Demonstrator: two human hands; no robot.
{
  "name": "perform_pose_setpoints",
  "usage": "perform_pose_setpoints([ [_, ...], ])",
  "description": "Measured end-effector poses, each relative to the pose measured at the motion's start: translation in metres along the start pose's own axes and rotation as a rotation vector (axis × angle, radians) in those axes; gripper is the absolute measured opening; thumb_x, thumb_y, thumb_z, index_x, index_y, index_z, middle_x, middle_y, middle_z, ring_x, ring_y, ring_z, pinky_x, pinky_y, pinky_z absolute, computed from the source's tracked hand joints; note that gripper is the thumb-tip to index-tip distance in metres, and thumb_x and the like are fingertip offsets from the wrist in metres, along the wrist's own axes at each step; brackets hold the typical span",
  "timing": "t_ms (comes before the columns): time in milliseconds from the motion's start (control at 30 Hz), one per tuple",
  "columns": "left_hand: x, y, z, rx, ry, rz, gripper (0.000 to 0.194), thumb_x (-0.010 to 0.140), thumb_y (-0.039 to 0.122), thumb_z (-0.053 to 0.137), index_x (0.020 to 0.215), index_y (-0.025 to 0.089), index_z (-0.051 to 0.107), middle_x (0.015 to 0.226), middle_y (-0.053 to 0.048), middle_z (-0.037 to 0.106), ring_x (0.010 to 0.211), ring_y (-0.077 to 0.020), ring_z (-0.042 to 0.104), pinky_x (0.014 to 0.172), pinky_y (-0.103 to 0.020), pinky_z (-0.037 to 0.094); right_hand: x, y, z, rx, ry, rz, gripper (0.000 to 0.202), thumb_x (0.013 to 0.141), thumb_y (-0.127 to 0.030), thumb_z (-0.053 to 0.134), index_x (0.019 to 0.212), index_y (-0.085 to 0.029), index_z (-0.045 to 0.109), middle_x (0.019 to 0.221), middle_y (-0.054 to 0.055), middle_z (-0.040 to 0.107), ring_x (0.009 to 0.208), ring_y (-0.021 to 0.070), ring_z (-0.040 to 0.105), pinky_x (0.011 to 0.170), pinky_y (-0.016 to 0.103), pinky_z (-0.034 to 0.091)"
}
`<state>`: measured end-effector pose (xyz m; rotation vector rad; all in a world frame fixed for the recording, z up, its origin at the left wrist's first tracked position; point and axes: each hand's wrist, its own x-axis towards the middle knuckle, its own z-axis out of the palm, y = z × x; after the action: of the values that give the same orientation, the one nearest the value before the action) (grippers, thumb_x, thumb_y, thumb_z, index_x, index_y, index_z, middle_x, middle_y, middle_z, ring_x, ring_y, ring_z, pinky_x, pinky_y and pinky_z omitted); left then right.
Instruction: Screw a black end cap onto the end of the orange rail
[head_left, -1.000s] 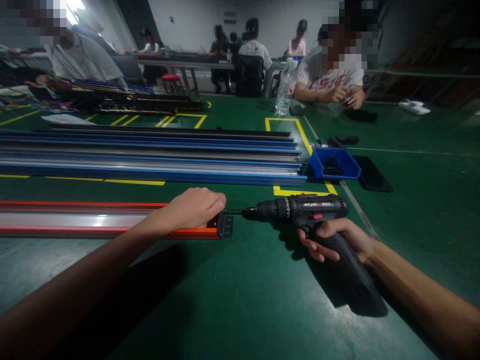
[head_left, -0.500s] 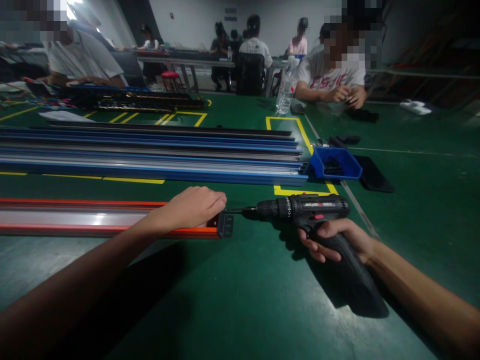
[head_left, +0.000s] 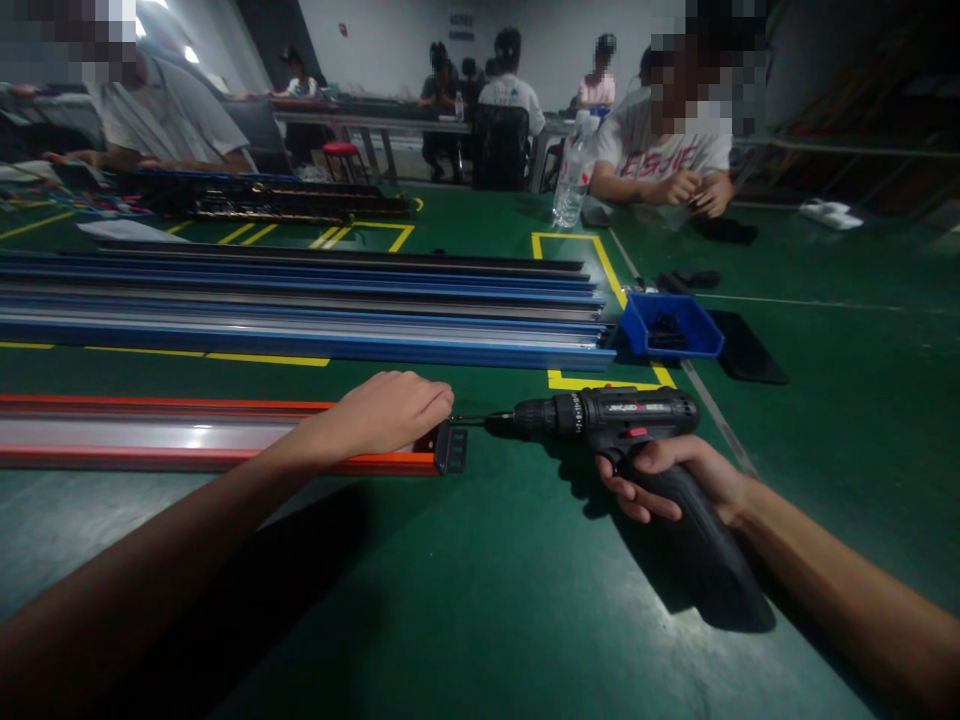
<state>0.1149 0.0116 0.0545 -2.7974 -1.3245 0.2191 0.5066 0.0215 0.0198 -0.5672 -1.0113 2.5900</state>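
An orange-edged metal profile (head_left: 165, 436) lies across the green table at the left, with a black end cap (head_left: 452, 450) at its right end. Over the profile's right end, my left hand (head_left: 390, 412) is closed on it, fingertips beside the cap. My right hand (head_left: 675, 480) grips the handle of a black power drill (head_left: 626, 412), which points left. The drill's long bit (head_left: 487, 418) reaches the cap's upper part beside my left fingertips; the exact contact is hidden.
Blue and black profiles (head_left: 315, 310) lie behind. A blue bin (head_left: 675, 328) with small dark parts stands at their right, beside a dark flat object (head_left: 750, 348). Farther back are a water bottle (head_left: 572, 175) and a person's hands (head_left: 697, 190). More people sit beyond.
Both of my hands, the drill and the orange-edged profile hold nearly the same place. Across the table, the person's hands have shifted slightly.
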Motion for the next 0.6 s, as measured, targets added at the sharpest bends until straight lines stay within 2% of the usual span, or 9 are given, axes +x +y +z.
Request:
perform_pose_setpoints([
  [267,-0.0003,0.0022,-0.0024,0.072,-0.012,0.020,0.029,0.105,0.025,0.036,0.107,0.016,0.064,0.095,-0.010,0.071,0.077,-0.0237,0.065,0.062,-0.033,0.040,-0.0011,-0.0009,0.0025,-0.028,0.046,-0.002,0.029,0.085,-0.024,0.065,0.105,-0.006,0.076,0.083,0.006,0.070,0.044,0.0046,0.051,0.066,0.022,0.056],
  [600,-0.0003,0.0018,0.0001,0.100,0.012,0.050,0.029,0.104,0.024,0.037,0.108,0.014,0.064,0.097,-0.011,0.072,0.079,-0.0242,0.066,0.064,-0.034,0.043,-0.0010,-0.0006,-0.0020,-0.015,0.044,0.015,0.031,0.085,-0.024,0.065,0.107,-0.006,0.077,0.082,0.007,0.072,0.044,0.0048,0.055,0.066,0.024,0.056],
])
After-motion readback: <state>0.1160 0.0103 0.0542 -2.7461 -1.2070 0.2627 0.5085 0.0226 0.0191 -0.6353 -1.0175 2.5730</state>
